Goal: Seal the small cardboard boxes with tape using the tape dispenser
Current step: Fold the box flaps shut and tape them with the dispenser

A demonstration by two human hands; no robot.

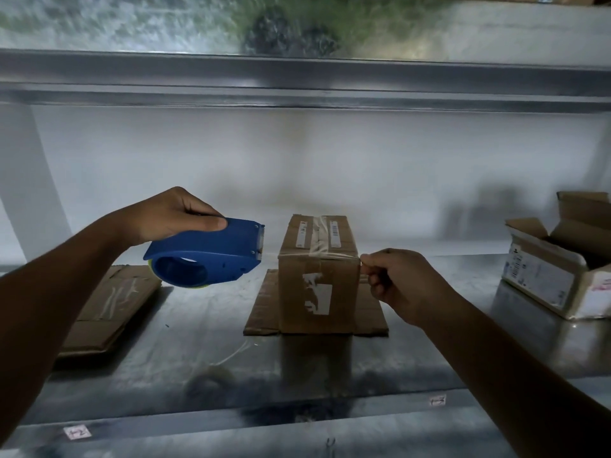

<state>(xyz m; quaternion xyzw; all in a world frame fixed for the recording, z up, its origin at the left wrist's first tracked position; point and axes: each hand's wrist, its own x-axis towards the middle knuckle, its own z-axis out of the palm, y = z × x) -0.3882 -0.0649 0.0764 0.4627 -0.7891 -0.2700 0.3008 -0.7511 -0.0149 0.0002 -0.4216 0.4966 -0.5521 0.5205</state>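
The fingers [372, 264] of the right hand [401, 280] are curled tight, pinching clear tape [325, 254] at the upper right corner of a closed brown cardboard box [315, 297]. The left hand [170, 216] wraps its fingers [211, 223] over a blue plastic tape dispenser [211, 256], held in the air just left of that box. The box stands upright on a flat cardboard sheet [261, 312] on the grey metal shelf [215, 368], between a flattened carton [109, 309] and an open cardboard box [542, 279].
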